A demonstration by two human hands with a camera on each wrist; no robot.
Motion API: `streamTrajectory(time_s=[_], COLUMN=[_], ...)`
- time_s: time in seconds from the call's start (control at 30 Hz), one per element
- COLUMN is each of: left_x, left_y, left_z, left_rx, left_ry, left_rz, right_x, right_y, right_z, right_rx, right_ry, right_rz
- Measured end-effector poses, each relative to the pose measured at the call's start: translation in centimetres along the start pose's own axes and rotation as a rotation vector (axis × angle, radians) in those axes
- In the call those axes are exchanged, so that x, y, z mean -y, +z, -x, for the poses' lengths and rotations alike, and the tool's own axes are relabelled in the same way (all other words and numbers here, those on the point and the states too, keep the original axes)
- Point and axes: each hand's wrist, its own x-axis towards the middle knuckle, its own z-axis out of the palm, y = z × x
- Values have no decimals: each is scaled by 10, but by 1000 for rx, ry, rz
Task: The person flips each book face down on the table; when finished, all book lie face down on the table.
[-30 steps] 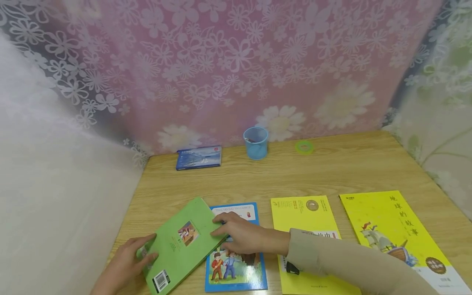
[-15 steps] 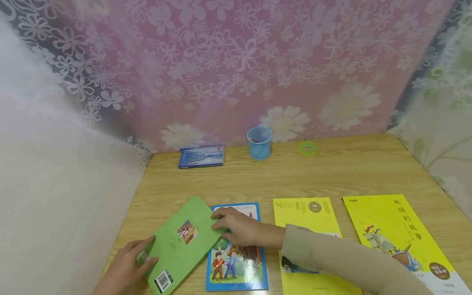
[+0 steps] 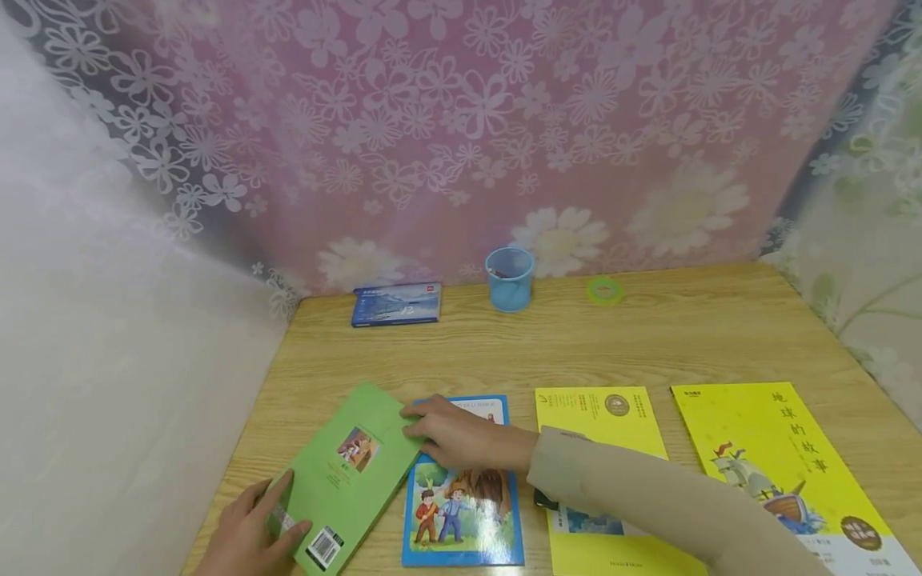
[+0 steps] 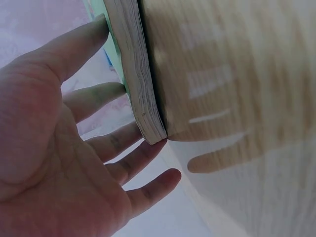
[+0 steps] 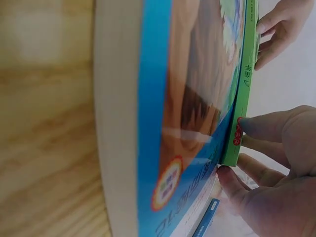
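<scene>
A green paperback book [image 3: 356, 484] lies slanted at the front left, back cover up, with a small picture and a barcode. My left hand [image 3: 248, 532] grips its lower left end, thumb and index finger on the cover; in the left wrist view other fingers reach the corner of its page block [image 4: 133, 74]. At its upper right corner my right hand [image 3: 464, 438] pinches the book, and the right wrist view shows thumb and fingers around the spine end [image 5: 237, 133]. A blue-bordered picture book [image 3: 461, 512] lies beside it, partly covered by my right hand and the green book's edge.
Two yellow books lie farther right: one [image 3: 598, 420] partly under my right forearm, the other [image 3: 742, 424] with a ship on it. Along the back stand a flat blue box [image 3: 396, 304], a small blue bucket [image 3: 510, 288] and a green tape roll [image 3: 605, 290]. Curtains hang behind the wooden table.
The green book has shifted slightly left, away from the blue picture book, with both hands staying on it. My right hand and forearm have moved left with it.
</scene>
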Motion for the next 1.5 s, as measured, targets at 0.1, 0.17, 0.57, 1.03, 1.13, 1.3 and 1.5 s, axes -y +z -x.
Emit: streamTrajectory(time_s=[0.1, 0.17, 0.57, 1.03, 1.13, 1.3, 1.5], left_x=[0, 0, -1, -7, -10, -15, -21], left_y=[2, 3, 11, 21, 24, 27, 31], left_z=[3, 5, 11, 19, 20, 22, 23], left_rx=[14, 13, 33, 24, 28, 9, 15], left_ry=[-18, -24, -49, -93, -118, -142, -194], left_rz=[-1, -2, 11, 29, 10, -20, -41], right_x=[0, 1, -5, -9, -9, -9, -8], right_y=[-1, -2, -1, 5, 5, 7, 12], right_z=[-6, -9, -33, -57, -60, -65, -70], right_rx=[16, 30, 99, 223, 242, 248, 258], right_ry=[13, 19, -76, -53, -46, -26, -15], right_rz=[26, 44, 182, 164, 165, 178, 245])
